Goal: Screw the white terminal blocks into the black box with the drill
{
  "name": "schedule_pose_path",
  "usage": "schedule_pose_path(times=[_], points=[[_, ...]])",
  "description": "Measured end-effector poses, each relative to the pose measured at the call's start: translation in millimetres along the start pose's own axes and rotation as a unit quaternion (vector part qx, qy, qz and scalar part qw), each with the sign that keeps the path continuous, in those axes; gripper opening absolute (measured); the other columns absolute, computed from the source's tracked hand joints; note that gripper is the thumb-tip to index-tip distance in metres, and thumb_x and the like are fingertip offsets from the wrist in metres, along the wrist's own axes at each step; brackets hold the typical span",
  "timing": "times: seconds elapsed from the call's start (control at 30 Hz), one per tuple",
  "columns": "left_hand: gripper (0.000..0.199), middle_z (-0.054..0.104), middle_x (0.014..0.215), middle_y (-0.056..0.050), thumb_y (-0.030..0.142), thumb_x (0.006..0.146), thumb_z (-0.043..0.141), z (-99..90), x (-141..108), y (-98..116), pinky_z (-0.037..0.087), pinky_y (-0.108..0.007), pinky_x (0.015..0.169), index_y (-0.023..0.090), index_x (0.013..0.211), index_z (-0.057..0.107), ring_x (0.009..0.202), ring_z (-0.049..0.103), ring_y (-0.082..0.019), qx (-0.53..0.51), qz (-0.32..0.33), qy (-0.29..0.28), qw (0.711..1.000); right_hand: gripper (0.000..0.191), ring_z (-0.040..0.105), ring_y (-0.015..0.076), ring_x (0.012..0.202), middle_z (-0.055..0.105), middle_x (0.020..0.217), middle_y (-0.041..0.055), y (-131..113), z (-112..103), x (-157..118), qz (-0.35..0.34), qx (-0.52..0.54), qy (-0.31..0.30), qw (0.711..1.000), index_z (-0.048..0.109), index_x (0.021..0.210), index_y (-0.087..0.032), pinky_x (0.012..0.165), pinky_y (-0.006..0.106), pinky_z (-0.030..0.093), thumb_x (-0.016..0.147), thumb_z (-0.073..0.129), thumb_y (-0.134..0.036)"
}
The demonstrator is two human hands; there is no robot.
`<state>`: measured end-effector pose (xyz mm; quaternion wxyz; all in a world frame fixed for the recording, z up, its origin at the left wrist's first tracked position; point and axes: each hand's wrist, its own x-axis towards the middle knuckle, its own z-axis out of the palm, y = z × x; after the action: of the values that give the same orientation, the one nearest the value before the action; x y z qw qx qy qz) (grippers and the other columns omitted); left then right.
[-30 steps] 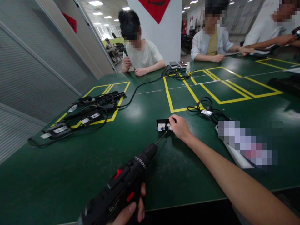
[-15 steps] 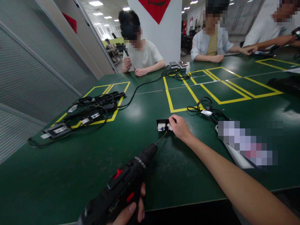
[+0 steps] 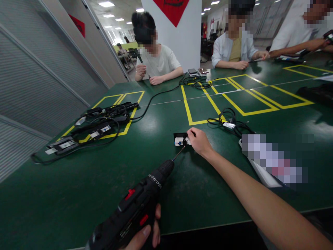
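My left hand (image 3: 147, 232) is wrapped round the handle of a black power drill (image 3: 142, 194) with red switches, low in the view. From its chuck a long thin bit (image 3: 179, 153) points up and right, its tip at the lower edge of a small black and white part (image 3: 179, 141). This part lies on the green table and has a blue spot on its left side. My right hand (image 3: 199, 139) pinches the right end of the part, its fingers curled and hiding that end. The exact contact at the bit's tip is too small to tell.
Black devices with cables (image 3: 104, 121) lie on the table's left, inside yellow tape. A coiled cable (image 3: 230, 119) and a white-edged, blurred object (image 3: 260, 170) are right of my right hand. Several people sit across the green table (image 3: 78, 194).
The drill has shifted very slightly down and left. Across the table, a person's hand at the right has drawn back toward their body. My right hand looks unmoved.
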<state>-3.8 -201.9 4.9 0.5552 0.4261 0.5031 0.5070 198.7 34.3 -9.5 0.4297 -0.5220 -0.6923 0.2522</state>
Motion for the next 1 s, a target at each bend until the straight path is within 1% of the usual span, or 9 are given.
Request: schedule_pose_path(times=[0.2,0.37,0.47,0.57,0.67,0.77,0.83,0.93,1.0], points=[[0.041,0.06,0.091,-0.006,0.033,0.08,0.057,-0.2,-0.5,-0.2,0.049,-0.031,0.045,0.024,0.117,0.043,0.045,0.056,-0.014,0.006,-0.002,0.0,1.0,0.022,0.054,0.0162,0.069,0.062,0.073,0.0027,-0.7,-0.8,-0.3,0.001,-0.002,-0.001,1.0,0.058,0.073,-0.018,0.062,0.025,0.035,0.087,0.04,-0.021],[0.047,0.059,0.092,-0.006,0.033,0.08,0.057,0.4,-1.2,-0.5,0.049,-0.031,0.045,0.025,0.122,0.038,0.045,0.056,-0.014,0.008,-0.004,0.01,1.0,0.022,0.054,0.0158,0.068,0.061,0.071,0.0025,-1.5,-1.1,0.2,0.001,-0.003,0.0,1.0,0.057,0.072,-0.018,0.061,0.025,0.035,0.087,0.04,-0.021],[0.044,0.059,0.089,-0.006,0.033,0.079,0.058,-0.4,-0.7,-1.8,0.048,-0.03,0.044,0.023,0.119,0.04,0.044,0.055,-0.014,0.007,0.0,0.002,1.0,0.022,0.054,0.0156,0.067,0.061,0.07,0.0022,-1.6,-0.8,0.2,0.0,-0.003,-0.001,1.0,0.056,0.072,-0.018,0.061,0.025,0.035,0.086,0.04,-0.021],[0.045,0.059,0.088,-0.005,0.034,0.079,0.059,-1.6,-0.3,-3.2,0.048,-0.03,0.043,0.024,0.119,0.041,0.044,0.055,-0.014,0.01,-0.004,-0.005,1.0,0.022,0.054,0.0156,0.068,0.061,0.071,0.0022,-1.6,-0.9,0.0,-0.001,-0.002,0.0,1.0,0.057,0.072,-0.018,0.061,0.025,0.035,0.087,0.041,-0.021],[0.047,0.059,0.089,-0.005,0.033,0.079,0.059,-1.1,-0.4,-3.5,0.048,-0.03,0.044,0.025,0.121,0.04,0.044,0.055,-0.013,0.007,-0.001,0.003,1.0,0.022,0.054,0.0159,0.068,0.061,0.072,0.0024,-1.7,-1.2,-0.1,0.001,-0.003,0.001,1.0,0.057,0.072,-0.018,0.061,0.025,0.035,0.087,0.041,-0.021],[0.044,0.059,0.089,-0.005,0.032,0.079,0.059,0.0,-0.6,-2.7,0.048,-0.03,0.043,0.026,0.119,0.042,0.044,0.055,-0.013,0.001,0.003,0.008,1.0,0.022,0.054,0.0161,0.068,0.062,0.072,0.0026,-1.9,-1.3,-0.1,0.002,-0.003,0.001,1.0,0.057,0.072,-0.018,0.062,0.025,0.035,0.087,0.041,-0.022],[0.042,0.06,0.087,-0.004,0.032,0.079,0.059,0.3,-0.5,-1.7,0.048,-0.031,0.044,0.026,0.118,0.043,0.044,0.055,-0.014,0.0,-0.002,0.006,1.0,0.022,0.055,0.0161,0.068,0.062,0.072,0.0026,-2.0,-1.2,0.0,0.002,-0.003,0.001,1.0,0.057,0.072,-0.018,0.061,0.025,0.035,0.087,0.041,-0.022],[0.043,0.06,0.076,-0.003,0.033,0.078,0.059,0.0,-0.6,0.1,0.049,-0.032,0.045,0.023,0.117,0.043,0.045,0.055,-0.016,0.003,-0.016,-0.002,1.0,0.022,0.055,0.0162,0.068,0.062,0.072,0.0028,-1.8,-1.1,0.2,0.001,-0.002,0.001,1.0,0.058,0.073,-0.018,0.061,0.025,0.035,0.087,0.041,-0.022],[0.04,0.061,0.077,-0.004,0.034,0.079,0.059,-0.3,-1.0,0.8,0.049,-0.033,0.047,0.021,0.114,0.045,0.046,0.055,-0.016,0.008,-0.021,0.001,1.0,0.023,0.055,0.0162,0.069,0.062,0.072,0.0029,-1.3,-0.9,0.2,0.001,-0.002,0.0,1.0,0.058,0.073,-0.018,0.061,0.025,0.035,0.087,0.04,-0.022]])
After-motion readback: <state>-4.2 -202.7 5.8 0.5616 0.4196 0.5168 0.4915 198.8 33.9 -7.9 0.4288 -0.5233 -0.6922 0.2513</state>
